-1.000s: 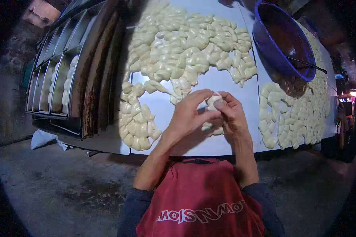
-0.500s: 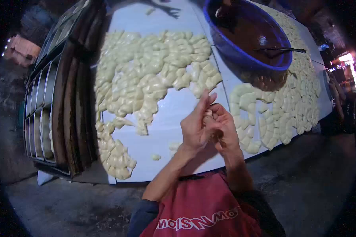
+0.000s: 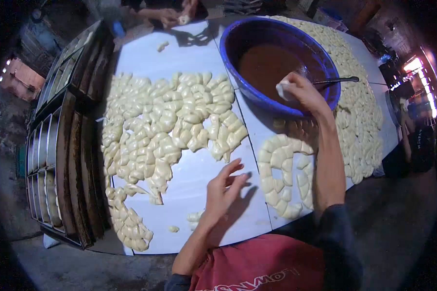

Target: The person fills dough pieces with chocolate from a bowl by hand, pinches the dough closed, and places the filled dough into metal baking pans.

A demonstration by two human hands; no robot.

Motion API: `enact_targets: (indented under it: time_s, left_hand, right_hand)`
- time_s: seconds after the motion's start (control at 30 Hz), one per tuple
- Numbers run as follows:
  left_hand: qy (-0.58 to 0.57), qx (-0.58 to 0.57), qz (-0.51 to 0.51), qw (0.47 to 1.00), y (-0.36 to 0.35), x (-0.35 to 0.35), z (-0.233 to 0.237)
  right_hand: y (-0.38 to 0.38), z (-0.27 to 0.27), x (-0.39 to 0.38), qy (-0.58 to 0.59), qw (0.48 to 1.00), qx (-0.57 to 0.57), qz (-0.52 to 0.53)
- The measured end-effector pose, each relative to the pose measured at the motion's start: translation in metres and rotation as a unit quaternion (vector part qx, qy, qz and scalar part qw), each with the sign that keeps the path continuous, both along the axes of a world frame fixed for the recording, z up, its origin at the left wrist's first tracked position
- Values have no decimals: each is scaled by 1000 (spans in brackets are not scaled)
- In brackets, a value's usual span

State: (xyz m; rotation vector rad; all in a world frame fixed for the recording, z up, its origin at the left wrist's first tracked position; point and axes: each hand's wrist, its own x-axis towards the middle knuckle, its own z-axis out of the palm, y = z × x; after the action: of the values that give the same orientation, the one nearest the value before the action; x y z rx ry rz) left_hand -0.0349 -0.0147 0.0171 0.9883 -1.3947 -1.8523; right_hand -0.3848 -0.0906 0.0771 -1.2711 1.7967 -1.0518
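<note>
My right hand (image 3: 303, 94) is over the near inside edge of a large blue basin (image 3: 230, 60). Its fingers are closed on a white dough piece (image 3: 283, 90). Below it lies a brown mixture (image 3: 262, 60), smooth-looking, and a dark-handled spoon (image 3: 347, 79) rests across the rim. Above the white tabletop (image 3: 204, 169), my left hand (image 3: 223, 189) hovers with fingers apart and nothing in them. Pale, shiny dough pieces (image 3: 155, 116) cover much of the table beyond it, packed side by side. A small dough piece (image 3: 174, 229) lies alone left of my left wrist.
Across the table, another person's hands (image 3: 177, 17) hold a small pale piece. Stacked metal trays (image 3: 53, 160) stand along the left edge. More dough pieces (image 3: 359, 131) spread over the right side, past the basin. Dark floor shows around the table.
My hands were together in front of me; now they are apart. The right has gone out to the basin with the dough, and the left has opened. The view has shifted.
</note>
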Motion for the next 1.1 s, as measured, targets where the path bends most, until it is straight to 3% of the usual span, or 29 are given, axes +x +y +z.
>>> enact_targets:
  time_s: [0.07, 0.1, 0.13, 0.2, 0.3, 0.4, 0.47, 0.53, 0.7, 0.8, 0.83, 0.93, 1.07, 1.1]
  left_hand:
    - [-53, -2, -25, 998, -6, 12, 20]
    - [-69, 3, -41, 997, -7, 16, 25]
    - [-85, 9, -57, 995, -7, 19, 29]
    - [-101, 20, -75, 992, -9, 24, 30]
    - [-104, 25, -79, 991, -6, 29, 23]
    - [-82, 30, -81, 993, -7, 21, 20]
    - [-78, 19, -100, 992, -8, 17, 22]
    - [-80, 7, -121, 989, -13, 11, 33]
    - [4, -14, -115, 993, -22, -17, 21]
    - [124, 113, -19, 986, -22, -35, 34]
    - [157, 161, -1, 974, -22, -35, 31]
    - [233, 272, 40, 933, -16, -15, 16]
    - [215, 297, 137, 920, -5, 26, -5]
    - [198, 287, 163, 923, -4, 36, -10]
  right_hand:
    - [-20, -20, -18, 200, 969, 125, 68]
    - [-23, -20, -20, 285, 931, 170, 152]
    - [-29, -34, -23, 304, 903, 229, 197]
    - [-30, -31, -27, 249, 909, 241, 230]
    - [-23, -1, -9, 215, 936, 247, 128]
    - [-24, -33, -18, 289, 922, 174, 188]
    - [-18, -11, -11, 42, 982, 135, 123]
    - [-7, 19, 9, -245, 965, 67, 68]
    - [22, 28, 70, -380, 923, -59, 2]
    - [47, 13, 119, -445, 894, -40, -20]
    - [49, -8, 141, -463, 881, -82, -54]
    - [73, -30, 183, -528, 846, -60, -34]
    - [102, -49, 222, -543, 837, -58, -25]
    - [108, -50, 229, -454, 891, 15, -6]
